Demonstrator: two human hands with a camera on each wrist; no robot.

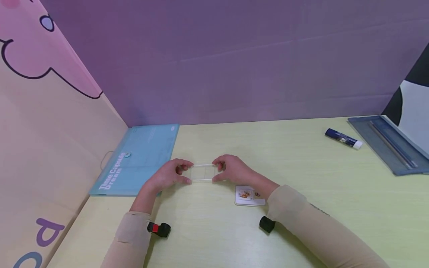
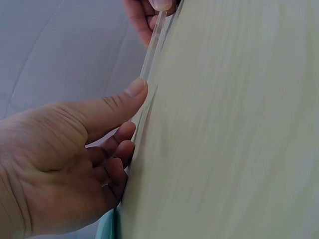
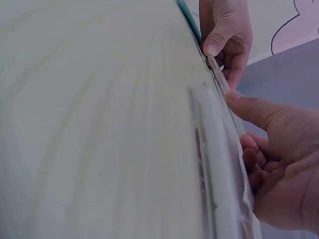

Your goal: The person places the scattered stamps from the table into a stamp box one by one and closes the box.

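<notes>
A clear, flat rectangular plastic case (image 1: pixel 203 172) lies level between the two hands, close over the pale table. My left hand (image 1: pixel 171 172) pinches its left end with thumb and fingers. At the opposite end my right hand (image 1: pixel 231 169) grips it the same way. In the left wrist view the case shows edge-on as a thin clear strip (image 2: pixel 153 50), running from the left thumb to the right hand. Just below the right wrist sits a small stack of white picture cards (image 1: pixel 247 196), partly hidden by the forearm.
A light blue document folder (image 1: pixel 147 139) lies at the left, beside the left hand. A glue stick (image 1: pixel 343 139) rests at the back right, near a dark blue translucent pouch (image 1: pixel 385 145). A purple wall (image 1: pixel 234 74) closes off the back of the table.
</notes>
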